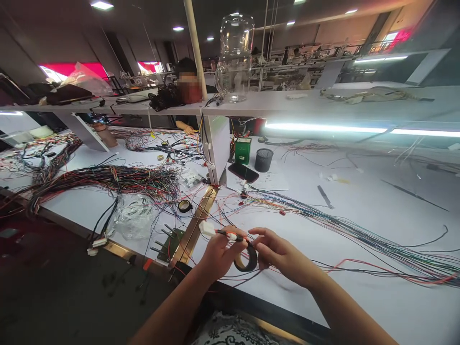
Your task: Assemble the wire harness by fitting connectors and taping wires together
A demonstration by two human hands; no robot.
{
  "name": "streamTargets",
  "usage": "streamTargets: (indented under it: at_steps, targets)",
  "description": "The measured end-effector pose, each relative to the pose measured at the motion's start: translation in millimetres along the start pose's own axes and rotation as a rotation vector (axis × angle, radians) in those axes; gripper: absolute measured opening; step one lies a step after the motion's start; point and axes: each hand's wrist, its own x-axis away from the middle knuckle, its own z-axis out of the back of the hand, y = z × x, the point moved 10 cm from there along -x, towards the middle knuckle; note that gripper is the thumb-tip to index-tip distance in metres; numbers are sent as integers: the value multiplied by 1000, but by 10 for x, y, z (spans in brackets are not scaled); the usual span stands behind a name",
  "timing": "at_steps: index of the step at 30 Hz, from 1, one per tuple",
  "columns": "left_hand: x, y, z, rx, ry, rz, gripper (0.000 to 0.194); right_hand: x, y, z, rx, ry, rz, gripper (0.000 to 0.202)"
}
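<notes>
My left hand (223, 251) is closed on a small bundle of red and black wires, pinched between thumb and fingers. A white connector (207, 228) sticks out past the fingers on the left, and a smaller white connector (232, 236) lies along the wires. Between the two hands hangs a roll of black tape (253, 261), its ring upright. Curled fingers of my right hand (278, 250) meet the roll's right side, with the index finger reaching toward the wires. The exact contact behind the roll is hidden.
A long wire bundle (345, 220) crosses the table on the right. Tweezers (325, 196), a phone (243, 172), a mesh cup (263, 160) and a green box (242, 150) lie beyond. Left are another tape roll (185, 206), a pinned board (168, 244) and a thick wire bundle (118, 179). A co-worker's hand (187, 128) shows opposite.
</notes>
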Motion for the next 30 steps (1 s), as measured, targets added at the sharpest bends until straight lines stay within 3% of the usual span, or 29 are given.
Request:
streamTargets:
  at_steps: [4,7,10,14,17,25,30]
  targets:
    - [86,-386,57,343,218,230,28,102,11,147,452,109,51,28]
    - [142,-591,-115,528,198,373,35,133,-56,182,670,237,141,23]
    - [193,-690,-205,551,164,461,33,141,-65,163,759,300,191,25]
    - [183,-646,-48,562,275,401,29,133,103,198,939,323,52,30]
    - [167,-600,19,554,328,392,29,161,203,191,866,290,0,30]
    - [224,-618,24,484,351,421,32,288,183,237,577,236,128,67]
    - [153,-425,22,440,256,336,24,289,-75,174,713,298,294,64]
